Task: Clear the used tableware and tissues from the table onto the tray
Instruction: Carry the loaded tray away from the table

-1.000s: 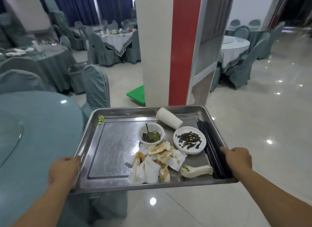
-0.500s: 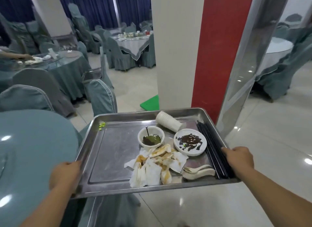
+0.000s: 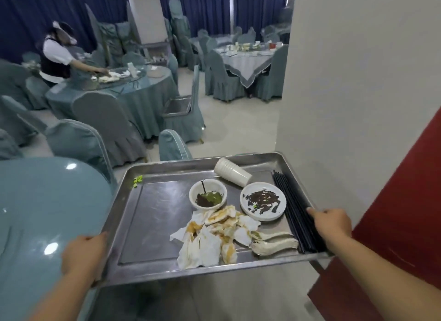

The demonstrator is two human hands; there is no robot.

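Note:
I carry a steel tray [image 3: 155, 227] in front of me, held off the table. My left hand [image 3: 82, 256] grips its left edge and my right hand [image 3: 330, 225] grips its right edge over the black chopsticks [image 3: 294, 208]. On the tray lie a stack of white paper cups [image 3: 232, 171] on its side, a small white bowl [image 3: 207, 194] with dark sauce, a white saucer [image 3: 262, 201] with dark residue, stained crumpled tissues [image 3: 212, 237] and white spoons [image 3: 274, 243]. Green scraps [image 3: 138, 179] sit at the tray's far left corner.
A round teal table [image 3: 35, 213] is at my left. A white and red pillar [image 3: 358, 105] stands close on the right. Covered chairs [image 3: 174, 145] lie ahead. A person [image 3: 57, 55] works at a far round table [image 3: 133, 82]; another set table [image 3: 245, 55] stands behind.
My view has swung left: the pillar now fills the right side and the far tables and a person have come into sight. The tray stays in both hands, its load unmoved.

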